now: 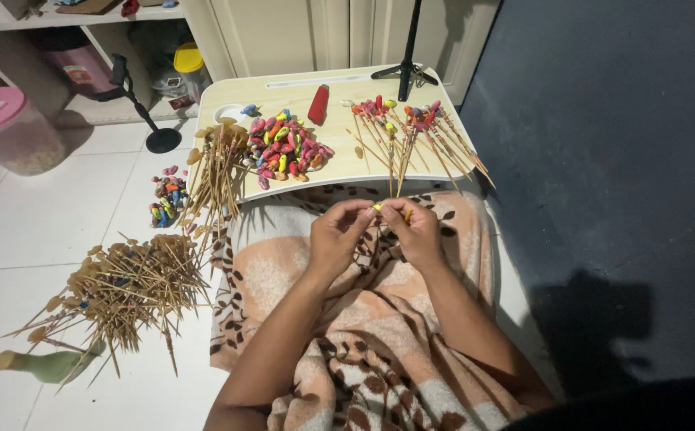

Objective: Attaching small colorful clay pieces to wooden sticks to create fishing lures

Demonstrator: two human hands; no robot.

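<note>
Sticks (128, 291) lie heaped on the floor, more (411, 136) fanned along the small table's (220, 100) right edge. Coloured beads (288, 148) pile mid-table. Over the blanket (363, 351), left hand (338, 235) and right hand (415, 231) meet, fingertips pinching a tiny yellow bead (378, 207) between them.

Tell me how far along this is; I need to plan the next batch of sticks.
Done: a fan of sticks with coloured tips lies on the right of the small table. In hand: the left hand and right hand meet over a small yellow piece. Left: a pile of coloured pieces on the table, plain sticks at its left edge, and a larger stick heap on the floor.
</note>
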